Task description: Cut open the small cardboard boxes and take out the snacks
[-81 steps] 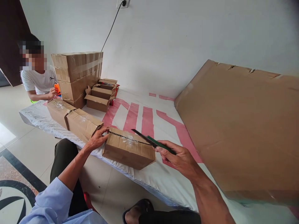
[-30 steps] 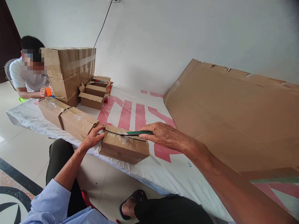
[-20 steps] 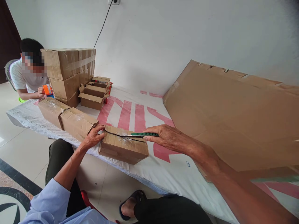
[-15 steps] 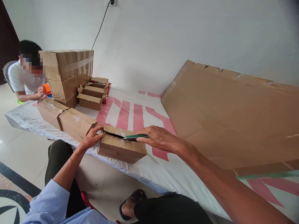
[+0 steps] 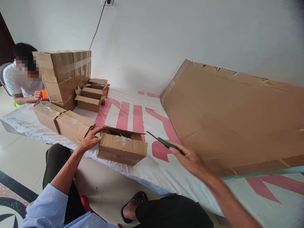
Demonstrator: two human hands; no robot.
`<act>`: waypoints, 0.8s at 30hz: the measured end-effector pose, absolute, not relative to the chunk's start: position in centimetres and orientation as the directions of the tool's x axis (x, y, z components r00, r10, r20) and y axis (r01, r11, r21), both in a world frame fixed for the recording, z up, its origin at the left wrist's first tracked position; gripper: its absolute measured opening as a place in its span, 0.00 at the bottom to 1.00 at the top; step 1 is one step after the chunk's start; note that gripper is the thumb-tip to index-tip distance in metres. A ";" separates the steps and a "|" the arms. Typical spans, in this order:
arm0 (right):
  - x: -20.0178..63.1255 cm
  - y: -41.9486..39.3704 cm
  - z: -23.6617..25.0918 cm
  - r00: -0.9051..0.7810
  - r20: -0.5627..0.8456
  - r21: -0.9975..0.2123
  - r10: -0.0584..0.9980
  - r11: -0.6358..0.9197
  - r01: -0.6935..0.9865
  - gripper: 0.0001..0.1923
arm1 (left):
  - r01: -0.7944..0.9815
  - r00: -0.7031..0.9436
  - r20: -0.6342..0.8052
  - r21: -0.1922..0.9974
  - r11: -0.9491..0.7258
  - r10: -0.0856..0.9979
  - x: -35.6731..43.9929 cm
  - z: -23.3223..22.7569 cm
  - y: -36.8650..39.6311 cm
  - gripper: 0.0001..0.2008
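A small cardboard box [image 5: 122,148] sits near the front edge of the cloth-covered surface, its top slit along and one flap [image 5: 125,129] raised at the back. My left hand [image 5: 91,138] grips the box's left end, fingers at the flap's corner and thumb on the side. To the right of the box, my right hand [image 5: 188,158] is closed around a green and black utility knife [image 5: 166,142]. The knife's blade is out, pointing up and left, apart from the box. The inside of the box is mostly hidden.
Two taped boxes [image 5: 73,123] lie in line to the left. Behind them are stacked cartons [image 5: 63,68] and several opened boxes [image 5: 89,103]. A large cardboard sheet [image 5: 232,117] leans at the right. Another person [image 5: 21,76] sits at the far left with an orange object [image 5: 44,94].
My right hand has drawn the knife out of the box's top and away to the right. The box's back flap has lifted, while my left hand stays at its left end.
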State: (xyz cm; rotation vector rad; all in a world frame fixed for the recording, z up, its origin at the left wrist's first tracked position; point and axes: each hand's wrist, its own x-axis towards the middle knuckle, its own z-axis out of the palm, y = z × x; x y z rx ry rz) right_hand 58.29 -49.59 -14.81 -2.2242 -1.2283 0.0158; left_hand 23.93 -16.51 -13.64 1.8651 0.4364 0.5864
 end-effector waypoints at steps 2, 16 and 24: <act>56.4 -49.3 -19.4 0.640 0.266 -0.493 0.721 -0.469 0.733 0.25 | 0.048 0.838 0.156 0.933 -0.356 0.522 23.6 -13.0 -16.6 0.36; 51.9 -45.6 -21.0 0.624 0.389 -0.652 0.678 -0.275 0.706 0.32 | 0.157 0.948 0.050 0.784 -0.600 0.314 23.0 -10.4 -15.7 0.73; 49.1 -40.5 -13.2 0.248 0.166 -0.727 0.954 -0.052 0.684 0.62 | 0.184 0.961 0.032 0.670 -0.719 0.275 23.4 -10.0 -15.4 0.77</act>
